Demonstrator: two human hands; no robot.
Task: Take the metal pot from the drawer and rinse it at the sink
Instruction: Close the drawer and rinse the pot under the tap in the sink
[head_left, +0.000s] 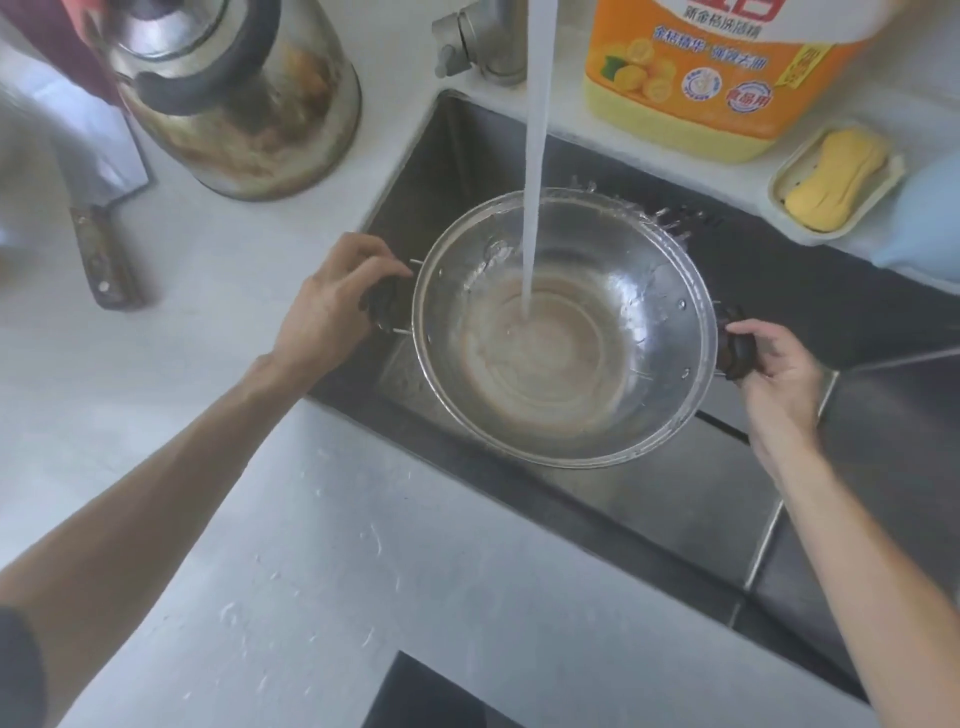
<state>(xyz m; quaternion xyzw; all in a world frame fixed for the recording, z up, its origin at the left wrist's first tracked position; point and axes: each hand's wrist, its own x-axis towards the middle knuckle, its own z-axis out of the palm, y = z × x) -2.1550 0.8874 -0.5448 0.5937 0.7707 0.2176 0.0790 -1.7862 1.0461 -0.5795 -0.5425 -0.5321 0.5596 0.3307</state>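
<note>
The metal pot (613, 358) hangs over the dark steel sink (675, 499), mouth up, with a black handle on each side. My left hand (332, 306) grips the left handle and my right hand (774, 364) grips the right one. A thick stream of water (535, 156) falls from the tap (483, 41) onto the pot's bottom, where water pools and splashes toward the far rim.
A worn metal kettle (234, 98) stands on the white counter (218, 467) at the back left, with a cleaver (98, 208) beside it. Behind the sink are an orange detergent jug (717, 78) and a yellow soap in a dish (831, 182). A dark hob corner (431, 696) shows at the bottom.
</note>
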